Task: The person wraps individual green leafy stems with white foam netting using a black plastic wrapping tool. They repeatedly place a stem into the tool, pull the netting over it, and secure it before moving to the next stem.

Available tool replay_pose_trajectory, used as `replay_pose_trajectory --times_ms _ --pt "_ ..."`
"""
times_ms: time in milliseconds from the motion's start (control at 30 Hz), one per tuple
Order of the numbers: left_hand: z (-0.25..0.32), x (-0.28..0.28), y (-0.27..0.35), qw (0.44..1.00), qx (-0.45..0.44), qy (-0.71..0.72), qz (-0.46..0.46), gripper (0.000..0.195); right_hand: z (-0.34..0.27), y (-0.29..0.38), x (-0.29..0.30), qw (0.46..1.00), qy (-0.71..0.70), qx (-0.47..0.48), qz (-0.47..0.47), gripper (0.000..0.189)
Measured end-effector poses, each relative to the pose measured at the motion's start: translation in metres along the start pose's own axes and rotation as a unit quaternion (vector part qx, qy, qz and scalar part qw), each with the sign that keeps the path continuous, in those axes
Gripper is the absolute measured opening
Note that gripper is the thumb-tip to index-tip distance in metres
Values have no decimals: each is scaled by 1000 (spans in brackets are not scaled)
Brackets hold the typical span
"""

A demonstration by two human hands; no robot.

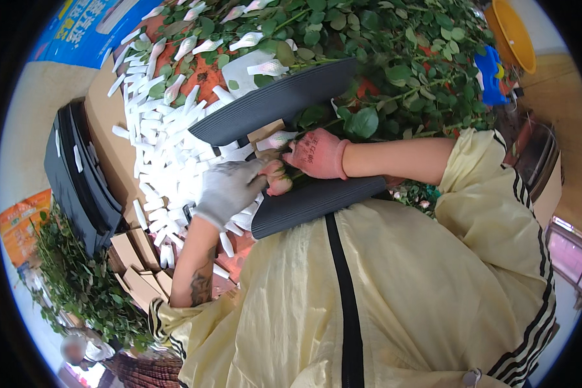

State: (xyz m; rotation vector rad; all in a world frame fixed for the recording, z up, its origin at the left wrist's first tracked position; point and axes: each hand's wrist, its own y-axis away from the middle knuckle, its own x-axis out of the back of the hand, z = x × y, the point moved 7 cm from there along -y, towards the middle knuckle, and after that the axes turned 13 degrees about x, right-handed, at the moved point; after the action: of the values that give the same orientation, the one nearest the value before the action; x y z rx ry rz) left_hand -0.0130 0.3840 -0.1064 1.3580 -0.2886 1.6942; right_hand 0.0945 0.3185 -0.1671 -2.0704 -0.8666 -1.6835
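Observation:
My left hand (230,189), in a pale grey glove, is at the pink rose blooms (277,180); its fingertips are partly hidden and blurred, so its grip is unclear. My right hand (320,154), in a red glove bearing writing, is closed around rose stems just beside the blooms. Against its fingers lies a rose bud in a white foam net sleeve (275,140). Below the hands is a dark ribbed sheet (315,206), and a second ribbed sheet (276,104) slants up above them. A piece of brown cardboard (266,131) shows between the sheets.
White foam net sleeves (162,140) are heaped at left. Leafy rose stems (397,72) cover the upper right, near a blue tape dispenser (490,77) and yellow basin (514,36). Dark sheets (80,179) and cardboard pieces (140,262) stand left. Another person (94,351) is lower left.

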Motion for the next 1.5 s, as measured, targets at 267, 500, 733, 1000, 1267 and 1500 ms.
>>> replay_pose_trajectory --times_ms 267,500,733,1000,1267,1500 --pt "-6 -28 -3 998 28 -7 -59 29 21 6 61 996 -1 -82 -22 26" --pt "-7 -27 0 998 36 -7 -41 31 28 1 54 993 2 -82 -80 37" --pt "-9 -29 4 997 47 -6 -56 29 22 -9 13 993 -50 -83 -64 44" --pt "-47 -14 -7 985 152 70 52 31 17 -9 15 998 12 -66 -10 28" --pt "-45 -38 -17 994 24 -45 99 32 19 -12 11 998 14 -52 -45 35" --pt "-64 -17 0 988 -21 -58 139 12 29 -7 -8 997 -17 -70 -30 43"
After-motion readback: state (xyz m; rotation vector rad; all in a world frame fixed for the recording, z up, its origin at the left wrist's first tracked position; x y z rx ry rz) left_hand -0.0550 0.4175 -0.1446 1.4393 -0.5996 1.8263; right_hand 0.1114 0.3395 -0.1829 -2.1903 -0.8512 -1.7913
